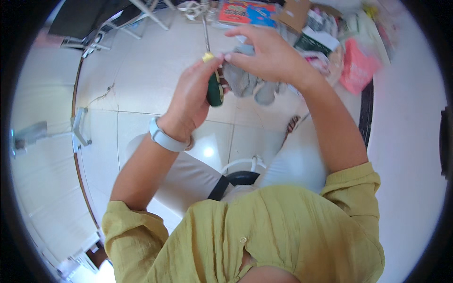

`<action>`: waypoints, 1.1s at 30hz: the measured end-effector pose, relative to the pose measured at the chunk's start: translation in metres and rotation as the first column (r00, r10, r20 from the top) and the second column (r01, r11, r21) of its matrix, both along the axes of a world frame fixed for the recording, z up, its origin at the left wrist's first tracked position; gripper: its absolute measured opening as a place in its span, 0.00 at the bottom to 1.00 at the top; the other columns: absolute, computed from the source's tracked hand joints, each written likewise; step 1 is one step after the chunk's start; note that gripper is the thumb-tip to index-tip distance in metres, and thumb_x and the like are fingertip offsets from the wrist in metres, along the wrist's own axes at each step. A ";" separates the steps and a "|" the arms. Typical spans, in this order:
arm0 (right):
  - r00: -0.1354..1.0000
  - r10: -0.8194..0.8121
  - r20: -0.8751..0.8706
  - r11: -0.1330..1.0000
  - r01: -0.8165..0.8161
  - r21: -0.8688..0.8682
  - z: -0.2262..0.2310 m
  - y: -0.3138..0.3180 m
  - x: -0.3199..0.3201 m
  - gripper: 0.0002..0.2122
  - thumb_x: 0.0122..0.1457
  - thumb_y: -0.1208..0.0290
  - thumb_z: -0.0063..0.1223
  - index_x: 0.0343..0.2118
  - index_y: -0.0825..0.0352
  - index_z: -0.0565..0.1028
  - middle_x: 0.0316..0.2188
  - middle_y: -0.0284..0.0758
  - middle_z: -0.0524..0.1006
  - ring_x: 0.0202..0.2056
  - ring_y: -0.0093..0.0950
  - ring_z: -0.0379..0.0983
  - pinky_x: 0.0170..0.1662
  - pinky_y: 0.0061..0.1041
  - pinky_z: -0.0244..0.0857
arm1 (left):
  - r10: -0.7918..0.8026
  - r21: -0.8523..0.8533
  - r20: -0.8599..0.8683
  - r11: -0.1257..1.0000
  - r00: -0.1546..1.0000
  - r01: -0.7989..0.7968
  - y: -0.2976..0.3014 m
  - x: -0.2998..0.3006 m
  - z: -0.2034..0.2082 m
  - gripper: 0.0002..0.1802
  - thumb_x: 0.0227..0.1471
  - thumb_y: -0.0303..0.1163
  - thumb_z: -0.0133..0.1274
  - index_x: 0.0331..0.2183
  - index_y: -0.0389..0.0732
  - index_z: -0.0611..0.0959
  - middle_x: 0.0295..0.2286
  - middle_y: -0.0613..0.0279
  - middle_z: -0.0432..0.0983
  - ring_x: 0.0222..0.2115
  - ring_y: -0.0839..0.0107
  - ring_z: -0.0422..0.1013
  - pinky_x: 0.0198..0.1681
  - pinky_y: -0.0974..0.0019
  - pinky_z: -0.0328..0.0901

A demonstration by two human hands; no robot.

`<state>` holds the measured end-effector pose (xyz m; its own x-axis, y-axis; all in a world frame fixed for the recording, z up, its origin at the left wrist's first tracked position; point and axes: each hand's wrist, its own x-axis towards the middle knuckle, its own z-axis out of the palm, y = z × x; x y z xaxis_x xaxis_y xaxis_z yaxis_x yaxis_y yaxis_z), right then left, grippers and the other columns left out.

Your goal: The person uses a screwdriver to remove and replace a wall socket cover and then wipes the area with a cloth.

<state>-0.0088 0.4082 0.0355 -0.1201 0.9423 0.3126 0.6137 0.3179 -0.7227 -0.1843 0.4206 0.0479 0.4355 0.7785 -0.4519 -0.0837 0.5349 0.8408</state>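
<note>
Most of the open room lies to the left, where pale floor tiles stretch from the left hand to the edge of a white panel. The right side is tighter: a pink bag, a cardboard box and a red-and-blue flat box crowd the floor beyond the right hand, and a white wall rises past them. The 2 trousered legs spread below.

Both forearms reach forward and angle inward, so the hands meet near the upper middle, 2 thumb tips close together. The left fingers are wrapped around a green-handled tool, its metal shaft pointing away from the body; a pale watch circles that wrist. The right hand comes in from the right, thumb and index finger apart, with grey cloth showing between them and hanging below; I cannot tell whether its hidden fingers grip it.
</note>
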 end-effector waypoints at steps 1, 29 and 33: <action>0.997 -0.016 -0.076 0.993 0.007 -0.115 0.008 0.009 -0.012 0.19 0.48 0.62 0.55 0.42 0.68 0.72 0.36 0.41 0.74 0.38 0.34 0.70 0.43 0.29 0.64 | 0.009 -0.016 0.007 1.000 1.000 -0.009 0.012 -0.012 0.002 0.11 0.51 0.38 0.50 0.34 0.41 0.76 0.26 0.67 0.70 0.24 0.76 0.67 0.29 0.73 0.65; 0.958 0.252 -0.137 0.862 -0.286 -0.418 0.022 0.166 -0.165 0.15 0.50 0.66 0.54 0.40 0.67 0.73 0.30 0.39 0.76 0.33 0.27 0.71 0.39 0.24 0.64 | 0.615 -0.558 0.306 0.734 0.727 -0.386 0.146 -0.122 -0.020 0.09 0.51 0.32 0.42 0.31 0.38 0.72 0.29 0.59 0.71 0.31 0.65 0.70 0.37 0.62 0.66; 0.939 0.301 -0.165 0.831 -0.343 -0.438 0.008 0.185 -0.160 0.15 0.51 0.67 0.53 0.42 0.68 0.72 0.32 0.39 0.76 0.34 0.27 0.72 0.40 0.24 0.64 | 0.582 -0.581 0.283 0.736 0.762 -0.347 0.178 -0.127 -0.045 0.06 0.47 0.29 0.47 0.27 0.36 0.72 0.25 0.59 0.68 0.26 0.68 0.67 0.30 0.66 0.65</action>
